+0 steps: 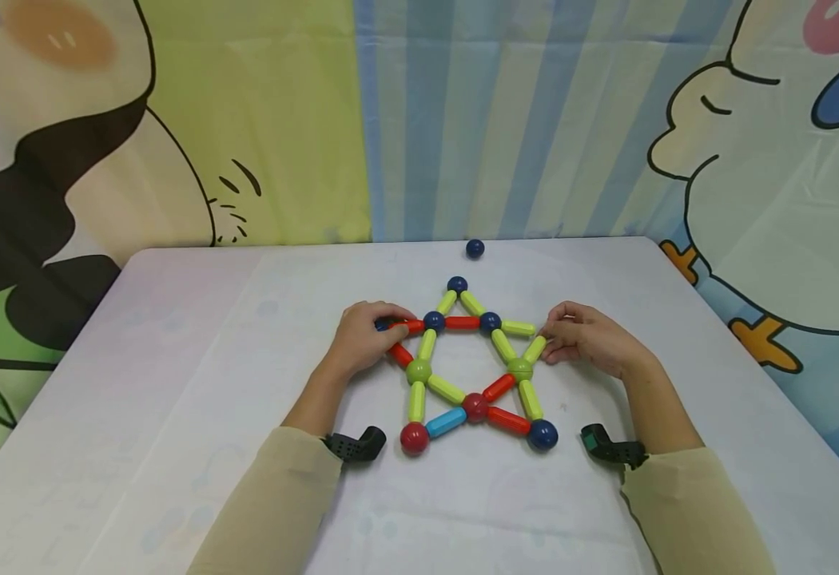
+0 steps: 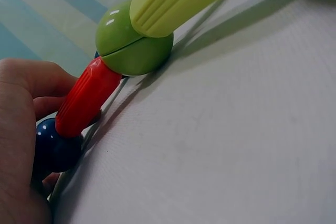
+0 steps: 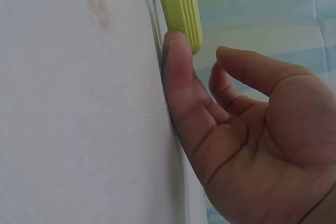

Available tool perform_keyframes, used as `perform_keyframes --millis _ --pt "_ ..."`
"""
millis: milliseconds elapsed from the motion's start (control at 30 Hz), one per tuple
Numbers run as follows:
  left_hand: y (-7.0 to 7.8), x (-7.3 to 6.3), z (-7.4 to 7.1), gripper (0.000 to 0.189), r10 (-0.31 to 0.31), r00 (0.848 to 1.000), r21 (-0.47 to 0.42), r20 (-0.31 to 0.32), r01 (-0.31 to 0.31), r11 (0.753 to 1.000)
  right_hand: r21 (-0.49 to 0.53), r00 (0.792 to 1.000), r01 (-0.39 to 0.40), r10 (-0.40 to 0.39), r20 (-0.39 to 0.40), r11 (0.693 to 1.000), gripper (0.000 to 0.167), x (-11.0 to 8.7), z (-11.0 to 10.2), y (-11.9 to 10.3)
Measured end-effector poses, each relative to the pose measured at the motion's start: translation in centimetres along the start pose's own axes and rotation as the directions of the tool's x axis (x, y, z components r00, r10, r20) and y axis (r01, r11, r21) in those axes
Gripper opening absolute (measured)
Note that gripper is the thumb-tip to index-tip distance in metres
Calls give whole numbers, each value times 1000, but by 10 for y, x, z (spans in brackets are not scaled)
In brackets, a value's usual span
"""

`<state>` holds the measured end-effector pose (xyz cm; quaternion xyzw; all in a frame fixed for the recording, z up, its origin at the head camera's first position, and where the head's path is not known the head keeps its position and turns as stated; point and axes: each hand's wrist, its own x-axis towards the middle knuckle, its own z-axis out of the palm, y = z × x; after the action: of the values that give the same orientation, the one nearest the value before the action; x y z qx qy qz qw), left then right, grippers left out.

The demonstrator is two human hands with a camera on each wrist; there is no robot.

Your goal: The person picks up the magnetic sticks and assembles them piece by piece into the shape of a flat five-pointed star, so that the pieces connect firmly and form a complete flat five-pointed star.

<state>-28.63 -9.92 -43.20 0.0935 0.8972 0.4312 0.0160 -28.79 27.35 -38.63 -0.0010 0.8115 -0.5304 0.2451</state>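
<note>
A star of magnetic rods and balls [image 1: 475, 407] lies on the white table, with red, blue and green balls at its joints. My left hand [image 1: 365, 339] grips the blue ball [image 2: 55, 148] at the star's left point, fingers curled around it. From that ball a red rod [image 2: 86, 98] runs to a green ball [image 2: 134, 40]. At the right side, two lime rods [image 1: 518, 327] converge toward my right hand [image 1: 592, 335]. One fingertip there meets the end of a lime rod [image 3: 181, 11]; the thumb stands apart and nothing is gripped.
A loose dark blue ball [image 1: 475, 249] sits at the table's far edge, beyond the star's top. The white-covered table [image 1: 247, 399] extends around the star. Behind it hangs a printed cartoon curtain [image 1: 448, 120]. Black wrist cameras [image 1: 355, 446] sit at both sleeve cuffs.
</note>
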Motion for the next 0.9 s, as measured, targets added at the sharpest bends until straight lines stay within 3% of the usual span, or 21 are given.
perform_keyframes --millis 200,467,633,900 --pt "-1 -1 -1 26 5 1000 -11 -13 -6 1000 -151 990 21 -42 -135 988 38 -1 0 -12" --pt "-2 -2 1 26 3 999 -9 -37 -3 1000 -186 940 94 -149 -307 978 56 8 8 -40" --pt "0 -5 3 25 -21 999 -8 -43 21 1000 -187 941 112 -164 -296 976 61 23 15 -69" --pt "3 -3 2 23 3 998 12 -59 -3 1000 -121 943 133 -163 -289 984 58 60 28 -104"
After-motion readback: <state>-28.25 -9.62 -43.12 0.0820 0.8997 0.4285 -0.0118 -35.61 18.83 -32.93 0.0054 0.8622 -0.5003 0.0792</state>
